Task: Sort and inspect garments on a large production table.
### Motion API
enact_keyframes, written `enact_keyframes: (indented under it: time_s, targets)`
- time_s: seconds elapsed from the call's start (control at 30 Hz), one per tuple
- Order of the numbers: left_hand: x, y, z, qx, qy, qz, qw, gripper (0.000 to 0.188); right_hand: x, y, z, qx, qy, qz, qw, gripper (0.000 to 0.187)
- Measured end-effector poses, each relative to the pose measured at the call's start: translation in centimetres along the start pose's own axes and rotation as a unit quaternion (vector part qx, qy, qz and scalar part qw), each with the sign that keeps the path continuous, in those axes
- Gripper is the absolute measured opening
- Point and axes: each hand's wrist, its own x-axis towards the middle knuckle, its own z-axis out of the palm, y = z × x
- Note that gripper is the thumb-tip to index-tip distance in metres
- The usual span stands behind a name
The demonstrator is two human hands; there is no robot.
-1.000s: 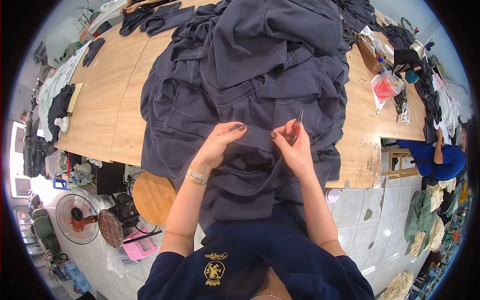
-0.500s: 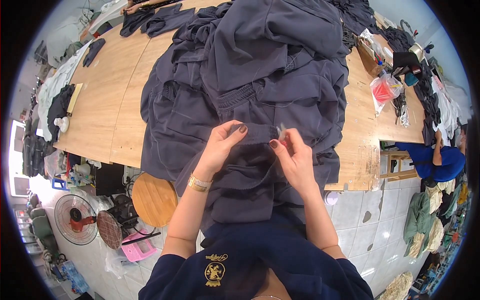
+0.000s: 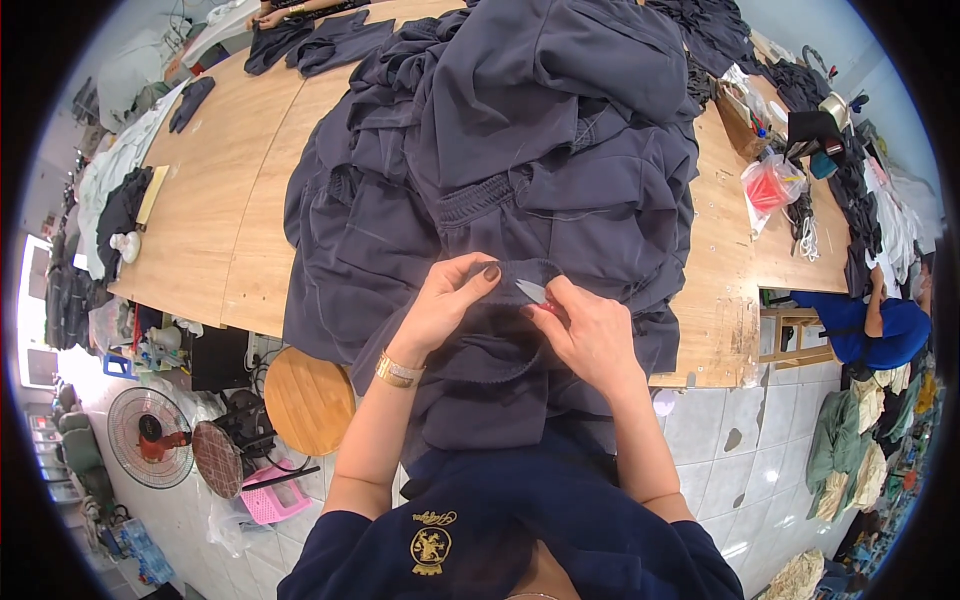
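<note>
My left hand pinches the gathered elastic edge of a dark grey garment that hangs down toward my lap. In my right hand is a small pair of thread snips, its pointed metal blades aimed left across the garment's edge and a bit of red showing at the grip. My right fingers cover the rest of the snips and also lie at the garment's edge. Just beyond my hands rises a big pile of dark grey garments, one with a ruched elastic waistband facing me.
The pile rests on a pale wooden table. Right of it lie a clear bag with something red and white cord. Another person's hands handle dark cloth at far left; a person in blue is at right. A round stool stands left.
My right hand has turned, swinging the snips' blades from pointing upward to pointing left over the garment's edge. My left hand has shifted slightly, still pinching the edge.
</note>
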Motion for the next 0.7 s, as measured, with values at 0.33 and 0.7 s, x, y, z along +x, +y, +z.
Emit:
enact_keyframes:
  time_s: [0.33,0.7]
  targets:
    - [-0.03,0.65,0.78,0.001,-0.011,-0.006,1.000,0.017,0.17,0.14,-0.12,-0.014,-0.001,-0.029,0.999,0.028]
    - [0.18,0.32,0.40,0.029,-0.029,-0.002,0.999,0.020,0.25,0.52,-0.13,0.021,-0.039,0.004,0.999,0.023]
